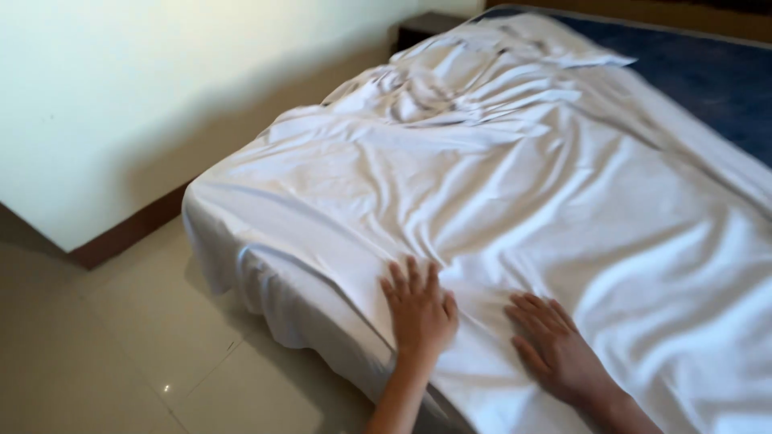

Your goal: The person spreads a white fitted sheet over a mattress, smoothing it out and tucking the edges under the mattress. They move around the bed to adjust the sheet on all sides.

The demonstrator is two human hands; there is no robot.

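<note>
A wrinkled white sheet (498, 185) covers most of a bed and hangs over its near corner. My left hand (420, 309) lies flat on the sheet near the bed's front edge, fingers spread. Just to its right, my right hand (555, 347) also rests palm down on the sheet with fingers apart. Neither hand grips the cloth. The sheet is bunched in folds toward the far end of the bed.
A blue mattress surface (708, 72) shows uncovered at the far right. A pale wall (121, 104) with a brown baseboard (129, 233) runs along the left. Beige floor tiles (145, 345) lie beside the bed. A dark nightstand (422, 28) stands at the far corner.
</note>
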